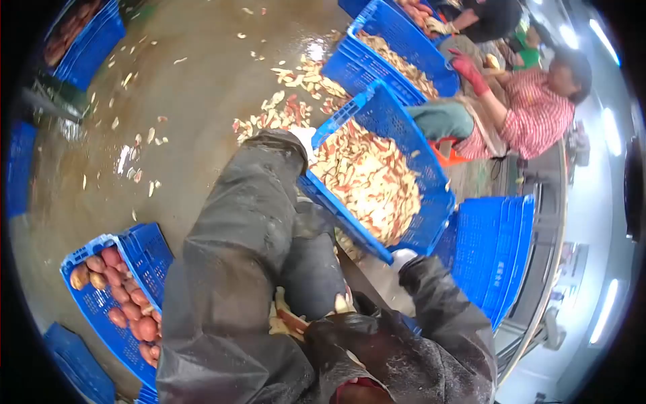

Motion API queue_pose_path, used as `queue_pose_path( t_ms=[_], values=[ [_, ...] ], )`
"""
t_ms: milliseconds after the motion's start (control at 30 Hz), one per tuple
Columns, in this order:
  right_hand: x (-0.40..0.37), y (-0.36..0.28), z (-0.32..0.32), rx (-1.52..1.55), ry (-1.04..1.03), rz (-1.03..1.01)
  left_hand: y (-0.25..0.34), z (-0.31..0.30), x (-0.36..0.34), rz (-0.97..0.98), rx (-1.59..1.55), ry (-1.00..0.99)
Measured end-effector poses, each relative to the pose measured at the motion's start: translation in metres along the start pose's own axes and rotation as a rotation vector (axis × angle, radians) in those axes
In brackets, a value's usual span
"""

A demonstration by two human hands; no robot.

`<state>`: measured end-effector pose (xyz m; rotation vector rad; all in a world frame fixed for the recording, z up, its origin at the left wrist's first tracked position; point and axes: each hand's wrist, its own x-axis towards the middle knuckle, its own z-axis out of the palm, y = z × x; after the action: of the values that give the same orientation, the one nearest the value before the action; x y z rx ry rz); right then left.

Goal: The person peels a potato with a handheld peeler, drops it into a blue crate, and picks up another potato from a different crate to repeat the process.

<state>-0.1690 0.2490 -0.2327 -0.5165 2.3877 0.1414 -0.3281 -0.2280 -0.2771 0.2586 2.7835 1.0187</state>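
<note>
A blue plastic crate [353,219] filled with pale and reddish peelings [367,182] is in front of me. My left hand [306,143], in a white glove, grips the crate at its left end. At the near right corner, my right hand [404,258], gloved in white too, holds the rim. The fingers of both hands are partly hidden by the crate and the dark sleeves. A few peel strips [289,320] lie on my dark apron and lap.
Reddish potatoes [131,303] fill a blue crate [151,259] at lower left. Stacked blue crates [494,256] stand at right. Another peel-filled crate [363,67] is beyond mine, beside a seated co-worker [531,108] in red gloves. Peelings [272,114] litter the wet floor [195,87].
</note>
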Motion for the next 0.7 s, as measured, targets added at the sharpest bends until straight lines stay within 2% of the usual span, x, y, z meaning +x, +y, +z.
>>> queue_pose_path(
  t_ms=[33, 67, 100, 133, 167, 200, 233, 267, 333, 367, 433, 500, 567, 600, 633, 667, 700],
  values=[
    [-0.008, -0.027, -0.015, 0.077, -0.041, 0.016, 0.011, -0.036, -0.012, 0.006, 0.007, -0.059],
    [-0.017, -0.058, -0.033, 0.027, -0.124, 0.145, 0.025, -0.072, -0.023, 0.007, 0.005, -0.119],
    [-0.026, -0.084, -0.051, 0.049, -0.148, 0.187, 0.019, -0.083, -0.019, -0.029, 0.002, -0.146],
    [-0.038, -0.102, -0.087, -0.008, -0.191, 0.119, 0.013, -0.095, -0.016, -0.064, 0.0, -0.173],
    [-0.04, -0.096, -0.081, 0.005, -0.182, 0.099, 0.013, -0.113, -0.019, -0.128, -0.03, -0.081],
    [-0.049, -0.115, -0.105, 0.04, -0.2, 0.09, 0.018, -0.129, -0.024, -0.187, -0.054, 0.01],
    [-0.032, -0.091, -0.069, 0.048, -0.178, -0.075, 0.021, -0.131, -0.032, -0.251, -0.043, 0.112],
    [-0.03, -0.074, -0.05, 0.083, -0.222, -0.12, 0.009, -0.128, -0.031, -0.301, -0.063, 0.097],
    [-0.024, -0.076, -0.054, 0.159, -0.308, -0.168, -0.018, -0.128, -0.025, -0.38, -0.066, 0.073],
    [-0.022, -0.069, -0.055, 0.197, -0.344, -0.195, 0.007, -0.149, -0.037, -0.445, -0.116, 0.068],
    [-0.015, -0.058, -0.058, 0.281, -0.436, -0.258, 0.017, -0.149, -0.072, -0.441, -0.401, 0.362],
    [-0.007, -0.05, -0.048, 0.399, -0.518, -0.301, 0.07, -0.19, -0.154, -0.356, -0.223, 0.453],
    [0.0, -0.041, -0.058, 0.536, -0.581, -0.326, 0.123, -0.2, -0.219, -0.392, -0.349, 0.356],
    [-0.022, -0.081, -0.129, 0.563, -0.452, -0.252, 0.149, -0.198, -0.243, -0.506, -0.215, 0.143],
    [-0.006, -0.049, -0.093, 0.934, -0.486, -0.288, 0.165, -0.195, -0.257, -0.608, -0.087, -0.067],
    [-0.022, -0.081, -0.187, 0.67, -0.414, -0.304, 0.163, -0.195, -0.259, -0.734, -0.288, -0.227],
    [-0.037, -0.099, -0.226, 0.93, -0.509, -0.028, 0.168, -0.186, -0.27, -0.614, -0.39, -0.135]
  ],
)
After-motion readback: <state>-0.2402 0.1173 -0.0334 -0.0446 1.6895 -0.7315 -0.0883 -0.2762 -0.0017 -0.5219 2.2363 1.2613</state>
